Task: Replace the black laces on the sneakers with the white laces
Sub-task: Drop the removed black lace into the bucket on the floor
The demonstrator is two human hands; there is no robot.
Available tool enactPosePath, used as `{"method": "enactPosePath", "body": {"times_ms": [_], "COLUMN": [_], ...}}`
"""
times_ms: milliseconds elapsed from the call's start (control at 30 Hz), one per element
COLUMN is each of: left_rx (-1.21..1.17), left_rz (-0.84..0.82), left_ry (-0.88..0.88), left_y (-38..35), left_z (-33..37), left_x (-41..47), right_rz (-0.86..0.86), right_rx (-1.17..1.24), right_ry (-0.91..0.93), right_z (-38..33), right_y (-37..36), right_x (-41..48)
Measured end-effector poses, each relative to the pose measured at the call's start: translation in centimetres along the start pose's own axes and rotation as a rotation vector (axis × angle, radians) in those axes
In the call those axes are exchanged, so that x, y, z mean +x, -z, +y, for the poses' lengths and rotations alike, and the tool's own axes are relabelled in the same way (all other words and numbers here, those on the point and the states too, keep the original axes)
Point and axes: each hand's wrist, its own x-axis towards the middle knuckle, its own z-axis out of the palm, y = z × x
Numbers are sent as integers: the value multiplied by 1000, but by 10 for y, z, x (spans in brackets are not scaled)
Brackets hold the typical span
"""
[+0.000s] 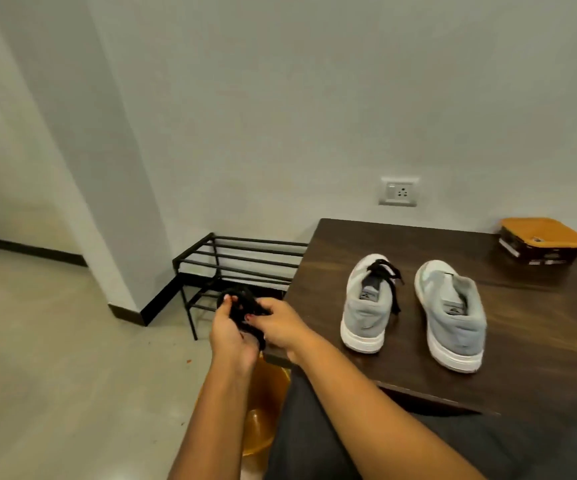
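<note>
Being judged limp and light, the coiled black fabric shoelace is held across its loops in left hand and right hand grips.

No word or number here can be read. The laced shoe has a small dark patch on its tongue with a pale mark on it, too small to make out. The other shoe has a matching patch, just as blurred. On the far right, the box has white stickers along its dark side. Their print is only a smear from where I stand.
</note>
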Motion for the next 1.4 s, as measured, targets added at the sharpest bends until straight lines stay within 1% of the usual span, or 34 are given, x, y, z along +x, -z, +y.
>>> {"method": "enactPosePath", "body": {"times_ms": [100,167,233,367,433,467,567,667,767,867,933,1033,1067,1100,1133,1167,1200,1300,1333,1367,1400], "left_rx": [27,103,211,349,419,446,440,386,375,343,382,502,526,545,573,602,627,636,611,593,586], "left_rz": [95,124,157,200,252,279,367,410,444,454,451,488,509,530,562,600,639,688,679,669,653], "left_ry": [20,71,121,236,310,330,337,327,280,214,180,150,144,144,148,159,167,184,196,209,218], "left_y": [37,64,86,128,148,156,176,189,201,203,202,198,197,197,195,195,194,186,182,178,173], "left_z": [17,19,13,-12,-25,-30,-47,-60,-70,-74,-78,-83,-85,-86,-89,-90,-90,-89,-87,-85,-82], "left_x": [20,35,50,82,96,103,122,133,145,157,165,175,178,180,182,182,181,171,166,163,159], "right_rz": [-74,-56,-36,3,6,10,1,17,58,73,66,98,105,100,108,117,130,-3,-66,-145,-191], "right_rx": [-177,-253,-249,-134,-140,-153,-226,-316,-200,-114,-142,-140,-150,-257,-306,-333,-304,-331,-397,-496,-512], "right_ry": [-76,-120,-194,-401,-484,-495,-553,-557,-578,-558,-554,-613,-600,-553,-532,-511,-535,-572,-576,-539,-536], "right_z": [11,24,41,82,96,103,128,159,176,182,188,194,196,198,200,199,201,196,189,184,180], "right_y": [-33,-49,-59,-66,-69,-70,-75,-79,-82,-84,-86,-86,-85,-86,-85,-85,-85,-85,-83,-82,-82], "right_x": [15,27,37,53,62,69,84,91,102,119,127,132,133,132,131,126,125,116,109,102,96]}}
